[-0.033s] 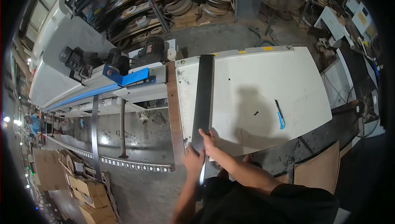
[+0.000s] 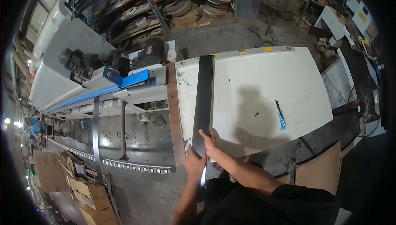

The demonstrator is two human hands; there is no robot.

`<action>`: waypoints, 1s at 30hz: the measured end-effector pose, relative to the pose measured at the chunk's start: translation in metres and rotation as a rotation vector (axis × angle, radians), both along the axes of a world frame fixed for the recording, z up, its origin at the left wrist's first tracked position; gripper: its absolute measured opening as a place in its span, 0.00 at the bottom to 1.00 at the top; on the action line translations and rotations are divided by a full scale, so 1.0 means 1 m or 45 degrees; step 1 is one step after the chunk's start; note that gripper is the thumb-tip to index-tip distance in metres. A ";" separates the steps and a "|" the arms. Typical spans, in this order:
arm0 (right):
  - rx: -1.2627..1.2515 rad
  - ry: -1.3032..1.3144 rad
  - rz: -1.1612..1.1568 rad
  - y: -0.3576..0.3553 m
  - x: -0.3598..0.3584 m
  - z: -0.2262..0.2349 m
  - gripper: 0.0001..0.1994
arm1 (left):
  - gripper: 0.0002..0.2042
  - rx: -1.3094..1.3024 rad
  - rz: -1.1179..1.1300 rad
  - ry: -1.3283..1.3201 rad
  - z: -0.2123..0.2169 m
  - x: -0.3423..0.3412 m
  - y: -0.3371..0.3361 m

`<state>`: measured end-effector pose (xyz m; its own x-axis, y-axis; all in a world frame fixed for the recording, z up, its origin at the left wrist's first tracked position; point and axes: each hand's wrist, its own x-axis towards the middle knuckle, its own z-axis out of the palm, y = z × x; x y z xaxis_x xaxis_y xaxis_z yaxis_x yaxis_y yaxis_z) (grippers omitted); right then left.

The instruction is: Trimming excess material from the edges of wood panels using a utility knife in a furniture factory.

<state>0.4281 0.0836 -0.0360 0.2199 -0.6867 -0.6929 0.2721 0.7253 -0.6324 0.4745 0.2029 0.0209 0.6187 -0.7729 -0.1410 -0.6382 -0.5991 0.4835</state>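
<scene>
A long, narrow dark board (image 2: pixel 204 97) lies lengthwise across the left part of a white tabletop (image 2: pixel 243 64), its near end reaching past the table edge toward my body. My left hand (image 2: pixel 195 163) grips the board's left side near that end, its thumb lying on the top face. Just beyond it, my right hand (image 2: pixel 209 142) holds the right edge, thumb on top; its other fingers are partly hidden. A blue utility knife (image 2: pixel 281 117) with a dark tip rests on the table to the right, with a small black scrap (image 2: pixel 256 113) beside it.
A brown wooden strip (image 2: pixel 175 109) borders the table's left side, next to a machine with a blue bar (image 2: pixel 82 98) and a motor (image 2: pixel 152 51). A roller rail (image 2: pixel 136 166) and cardboard boxes (image 2: pixel 93 192) stand at lower left. Shelves (image 2: pixel 194 22) with coiled rolls are behind.
</scene>
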 end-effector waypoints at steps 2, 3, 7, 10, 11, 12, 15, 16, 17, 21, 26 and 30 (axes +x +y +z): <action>0.010 0.031 -0.016 -0.003 -0.001 0.008 0.28 | 0.49 0.013 -0.026 0.096 0.012 -0.006 0.010; 0.011 0.026 -0.015 -0.007 -0.002 0.011 0.28 | 0.55 0.032 -0.062 0.065 0.018 -0.008 0.013; 0.047 0.015 0.078 -0.022 -0.003 0.003 0.29 | 0.59 0.030 -0.218 -0.036 0.028 -0.012 0.026; 0.088 -0.092 0.132 -0.022 -0.005 -0.006 0.32 | 0.63 0.109 -0.075 -0.010 0.009 -0.016 0.025; -0.165 0.096 0.383 -0.031 -0.017 -0.029 0.34 | 0.64 0.091 -0.046 0.015 0.005 -0.020 0.019; -0.416 0.286 0.641 -0.035 -0.024 -0.043 0.36 | 0.66 0.077 -0.008 0.043 -0.002 -0.023 0.015; -0.785 0.957 0.474 -0.033 -0.049 -0.071 0.36 | 0.65 -0.029 -0.013 -0.010 -0.034 -0.037 0.012; -0.891 0.985 0.477 -0.035 -0.056 -0.067 0.34 | 0.63 -0.056 0.010 -0.013 -0.037 -0.037 0.014; -0.835 0.916 0.536 -0.032 -0.071 -0.063 0.31 | 0.63 -0.004 -0.014 -0.028 -0.042 -0.037 0.015; -0.547 0.420 0.321 -0.016 -0.140 -0.032 0.19 | 0.57 0.054 -0.010 -0.156 -0.049 -0.041 0.023; -0.184 0.434 0.093 0.011 -0.259 0.000 0.11 | 0.49 -0.253 -0.010 -0.184 -0.033 0.033 0.038; -0.230 0.542 0.148 0.045 -0.357 -0.033 0.11 | 0.51 -0.215 0.297 -0.589 -0.057 0.186 0.107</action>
<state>0.0709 0.1289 -0.0686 0.0246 -0.7919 -0.6101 -0.1152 0.6040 -0.7886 0.6607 0.3101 -0.0362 0.7444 -0.5960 0.3011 -0.6667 -0.6884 0.2856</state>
